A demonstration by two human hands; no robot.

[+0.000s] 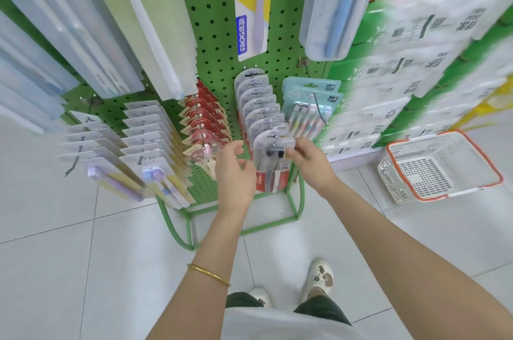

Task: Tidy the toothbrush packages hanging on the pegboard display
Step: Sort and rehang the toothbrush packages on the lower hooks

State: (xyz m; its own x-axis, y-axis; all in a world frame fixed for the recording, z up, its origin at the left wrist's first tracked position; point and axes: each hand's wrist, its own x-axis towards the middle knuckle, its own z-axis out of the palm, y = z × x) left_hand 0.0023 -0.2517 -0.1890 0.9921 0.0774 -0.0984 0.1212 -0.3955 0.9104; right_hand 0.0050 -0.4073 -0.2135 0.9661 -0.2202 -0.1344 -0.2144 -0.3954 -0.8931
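A green pegboard stand (211,62) carries rows of hanging toothbrush packages. On the lower middle hook hangs a row of clear round-topped packages (256,106). My right hand (308,157) pinches the top right corner of the front package (270,150) in that row. Just left of that package, my left hand (233,167) hovers with its fingers loosely curved and holds nothing. A row of red packages (204,120) hangs to the left, a teal multi-brush pack (311,103) to the right, and white-carded packs (144,134) further left.
A white basket with an orange rim (441,170) lies on the tiled floor at the right. Stacked white and green paper-goods packs (416,56) stand right of the stand. Long packages (330,3) hang overhead. My feet (319,275) are near the stand's green wire base (177,231).
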